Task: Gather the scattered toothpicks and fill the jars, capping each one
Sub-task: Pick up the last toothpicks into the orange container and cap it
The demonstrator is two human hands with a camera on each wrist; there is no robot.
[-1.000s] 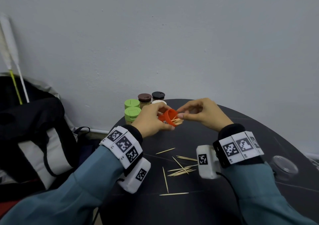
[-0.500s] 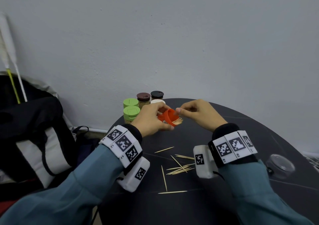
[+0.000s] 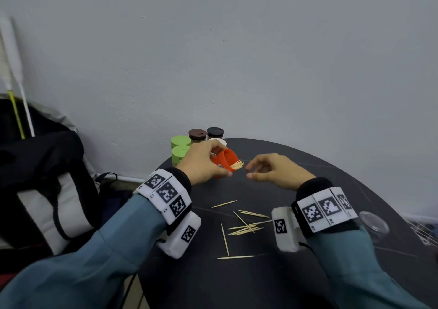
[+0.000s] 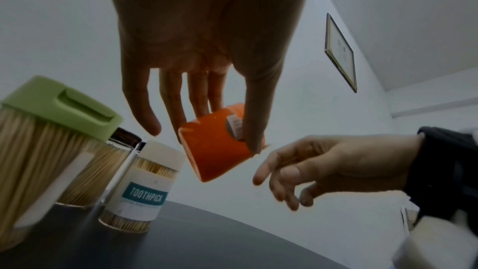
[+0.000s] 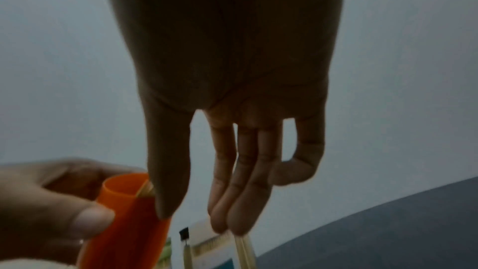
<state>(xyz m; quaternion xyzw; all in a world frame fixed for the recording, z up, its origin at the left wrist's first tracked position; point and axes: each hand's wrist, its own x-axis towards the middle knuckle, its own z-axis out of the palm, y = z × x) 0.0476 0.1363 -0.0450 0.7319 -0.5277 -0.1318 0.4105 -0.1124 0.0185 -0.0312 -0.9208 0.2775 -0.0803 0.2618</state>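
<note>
My left hand grips an orange jar tilted on its side above the far part of the black table, mouth pointing right. A bunch of toothpicks sticks out of that mouth. In the left wrist view the thumb and fingers wrap the orange jar. My right hand hovers just right of the mouth with relaxed, spread fingers, not touching it. Several loose toothpicks lie scattered on the table between my wrists.
Capped jars stand at the table's far left edge: two green-lidded, one brown, one black, one white. A clear round lid lies at the right. A dark backpack sits left of the table.
My right hand has let go of the toothpicks at the jar's mouth and drawn back to the right, fingers opening. The left hand keeps the jar tilted in about the same place.
</note>
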